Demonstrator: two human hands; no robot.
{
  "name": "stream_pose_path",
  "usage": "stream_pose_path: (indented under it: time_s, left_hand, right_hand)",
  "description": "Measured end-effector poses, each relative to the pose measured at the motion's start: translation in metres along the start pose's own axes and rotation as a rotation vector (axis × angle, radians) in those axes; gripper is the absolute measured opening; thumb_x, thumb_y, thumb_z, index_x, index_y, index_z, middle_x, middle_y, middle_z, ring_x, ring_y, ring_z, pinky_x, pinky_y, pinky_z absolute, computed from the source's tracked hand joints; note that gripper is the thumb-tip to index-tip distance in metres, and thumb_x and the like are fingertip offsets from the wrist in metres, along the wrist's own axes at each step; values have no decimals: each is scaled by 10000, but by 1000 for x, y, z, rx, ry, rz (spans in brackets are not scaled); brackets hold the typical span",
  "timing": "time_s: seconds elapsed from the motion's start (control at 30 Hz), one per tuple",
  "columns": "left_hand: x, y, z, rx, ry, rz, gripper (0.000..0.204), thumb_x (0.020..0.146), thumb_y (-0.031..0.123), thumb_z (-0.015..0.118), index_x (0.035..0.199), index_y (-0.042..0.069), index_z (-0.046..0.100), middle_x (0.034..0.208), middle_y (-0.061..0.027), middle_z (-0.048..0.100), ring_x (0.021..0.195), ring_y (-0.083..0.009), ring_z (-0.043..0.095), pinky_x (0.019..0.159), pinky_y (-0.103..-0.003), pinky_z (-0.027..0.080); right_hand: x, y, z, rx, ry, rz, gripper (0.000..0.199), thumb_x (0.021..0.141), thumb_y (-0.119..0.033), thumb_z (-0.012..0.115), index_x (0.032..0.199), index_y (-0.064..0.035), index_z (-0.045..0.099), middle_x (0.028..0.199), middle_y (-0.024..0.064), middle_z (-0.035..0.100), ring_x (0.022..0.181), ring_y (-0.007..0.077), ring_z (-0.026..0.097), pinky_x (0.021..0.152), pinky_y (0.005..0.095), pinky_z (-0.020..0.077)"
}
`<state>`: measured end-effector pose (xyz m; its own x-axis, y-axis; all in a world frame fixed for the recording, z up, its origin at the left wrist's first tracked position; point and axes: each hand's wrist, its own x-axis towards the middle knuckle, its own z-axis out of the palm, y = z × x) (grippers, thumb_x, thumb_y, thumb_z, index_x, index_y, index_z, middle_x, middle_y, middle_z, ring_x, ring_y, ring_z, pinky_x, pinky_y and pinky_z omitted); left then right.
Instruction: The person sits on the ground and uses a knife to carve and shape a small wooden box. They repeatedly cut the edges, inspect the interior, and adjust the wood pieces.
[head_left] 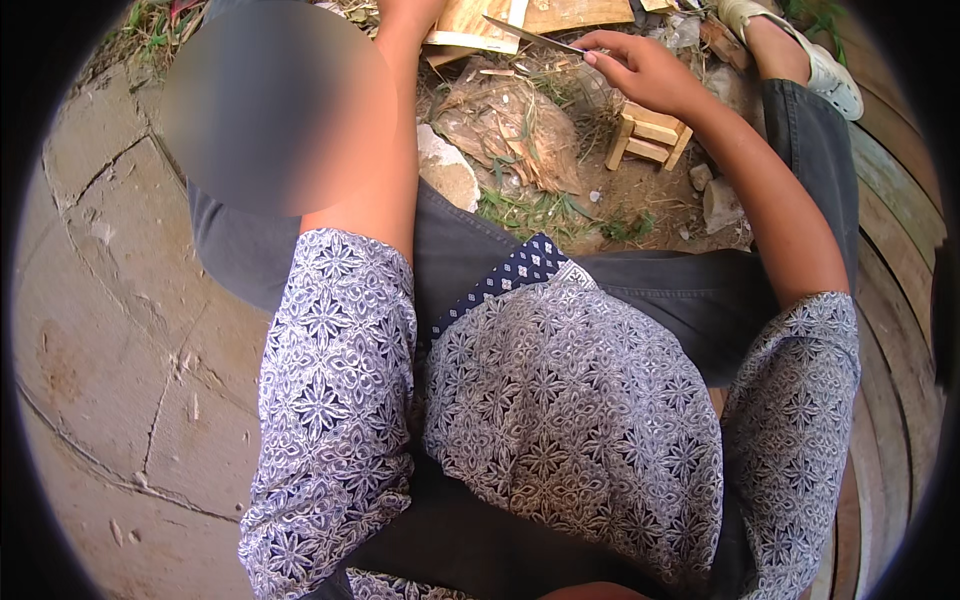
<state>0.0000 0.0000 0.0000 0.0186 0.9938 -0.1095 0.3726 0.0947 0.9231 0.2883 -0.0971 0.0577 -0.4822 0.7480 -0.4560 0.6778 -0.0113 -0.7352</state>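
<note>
My right hand (640, 72) is closed around the end of a knife (535, 36), its thin blade pointing to the upper left. Beyond the blade, at the top edge, lie pale wooden boards (478, 22), partly cut off by the picture. My left arm reaches up to the same edge, where only the wrist and the back part of my left hand (410, 10) show; its fingers are out of the picture beside the boards. Just below my right hand stands a small frame of joined wooden sticks (650, 135) on the soil.
A rough brown slab (515, 130) and a pale stone (447, 168) lie on grassy ground between my legs. Cracked concrete (130, 330) spreads at the left. Wooden planks (890, 330) run along the right. My shod foot (830, 80) rests at the upper right.
</note>
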Motion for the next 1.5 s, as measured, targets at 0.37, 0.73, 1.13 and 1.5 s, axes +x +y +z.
stream_pose_path:
  time_s: [0.37,0.73,1.13,1.5]
  left_hand:
    - [2,9,-10,47,6,23,216,899,183,718,974,-16,756,814,-80,735,739,-132,639,672,-323,508]
    - [2,-9,2,-158,-9,-7,181,932,146,694,999,-12,750,863,-43,731,765,-115,631,686,-292,511]
    - [4,-17,0,-183,-25,-44,214,939,184,705,1034,-4,746,893,-45,731,782,-125,640,693,-289,513]
    - [21,-30,-21,-260,-162,-226,306,967,252,666,1128,-2,723,1000,-75,731,884,-170,670,775,-317,532]
  right_hand:
    - [13,-3,-3,-59,-5,-7,335,1047,-324,559,1278,-96,641,895,56,702,771,140,620,723,346,496]
    - [13,6,1,-67,-68,-25,355,1060,-324,520,1316,-93,605,1086,124,718,1035,240,695,885,407,531]
    - [58,-1,16,86,-189,-18,390,1057,-367,531,1315,-82,595,831,23,599,765,119,557,723,338,480]
    - [43,-7,12,127,-102,-11,392,1056,-376,535,1302,-82,616,759,5,581,699,102,576,653,315,478]
